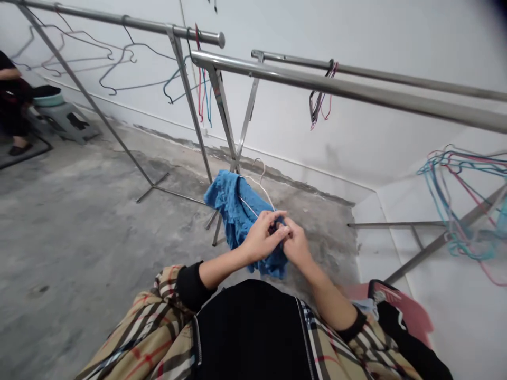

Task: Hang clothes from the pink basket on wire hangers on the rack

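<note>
A blue ruffled garment (227, 198) hangs on a pale clothes hanger (261, 186) in front of me. One end of the hanger runs into the cloth where both hands meet. My left hand (264, 235) is closed on the garment's edge, thumb and fingers pinching it. Close against it, my right hand (296, 243) also grips the blue cloth near that end of the hanger. The fingertips of both hands nearly touch, and part of the cloth between them is hidden.
Metal drying racks (340, 84) cross in front of me, with bare hangers (130, 60) on the left one. Bundled hangers (467, 169) hang at right. A pink basin (415, 311) holding clothes stands at lower right. A person (13, 100) sits far left beside a grey stool (63, 113).
</note>
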### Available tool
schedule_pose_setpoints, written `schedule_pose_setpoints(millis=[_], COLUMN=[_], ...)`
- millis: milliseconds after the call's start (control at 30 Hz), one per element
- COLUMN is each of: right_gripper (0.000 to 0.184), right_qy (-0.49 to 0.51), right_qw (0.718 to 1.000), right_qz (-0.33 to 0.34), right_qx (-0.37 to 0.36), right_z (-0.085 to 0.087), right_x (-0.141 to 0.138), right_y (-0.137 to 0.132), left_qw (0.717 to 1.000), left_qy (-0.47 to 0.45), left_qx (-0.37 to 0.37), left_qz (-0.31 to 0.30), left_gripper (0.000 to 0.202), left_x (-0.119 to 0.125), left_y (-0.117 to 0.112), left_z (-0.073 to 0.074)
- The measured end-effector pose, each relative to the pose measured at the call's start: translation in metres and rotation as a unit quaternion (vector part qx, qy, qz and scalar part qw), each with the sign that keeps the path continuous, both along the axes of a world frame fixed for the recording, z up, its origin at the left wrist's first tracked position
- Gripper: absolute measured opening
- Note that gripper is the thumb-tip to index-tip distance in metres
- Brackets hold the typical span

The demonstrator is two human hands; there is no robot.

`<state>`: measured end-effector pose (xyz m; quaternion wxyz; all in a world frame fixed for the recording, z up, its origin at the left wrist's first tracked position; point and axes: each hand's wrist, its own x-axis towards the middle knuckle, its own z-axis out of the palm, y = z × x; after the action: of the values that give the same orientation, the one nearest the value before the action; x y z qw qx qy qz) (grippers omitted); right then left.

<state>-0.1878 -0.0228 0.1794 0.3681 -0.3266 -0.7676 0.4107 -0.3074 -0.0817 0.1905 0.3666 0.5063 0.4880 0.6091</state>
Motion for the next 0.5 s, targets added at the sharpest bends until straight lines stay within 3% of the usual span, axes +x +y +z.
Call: schedule_pose_setpoints(millis=[100,200,367,500], right_gripper=[0.039,0.044,0.066,0.071], right_qy=[0.062,0.07,0.069,0.076], right_qw=[0.998,0.997,0.996,0.988], right_qz=[-0.014,-0.037,-0.039,0.005], right_qx=[-0.024,-0.008,0.049,0.135], right_z=[-0.001,-0.001,0.005,0.015], right_x=[-0.014,-0.022,-0.028,-0.021], right_y=[-0.015,-0.024,-0.03,-0.031], left_qw=[0.995,0.985,0.99,0.993], left_qy=[-0.062,-0.15,-0.125,-0.097], left_qx=[-0.025,-0.043,-0.02,0.009], left_qz=[0.077,0.079,0.056,0.07], left_gripper=[0.059,0.06,0.043,0.045], left_x=[0.004,0.003,-0.011,-0.044], left_y=[0.004,0.007,0.015,0.027], left_z=[-0.003,0.003,0.028,0.057])
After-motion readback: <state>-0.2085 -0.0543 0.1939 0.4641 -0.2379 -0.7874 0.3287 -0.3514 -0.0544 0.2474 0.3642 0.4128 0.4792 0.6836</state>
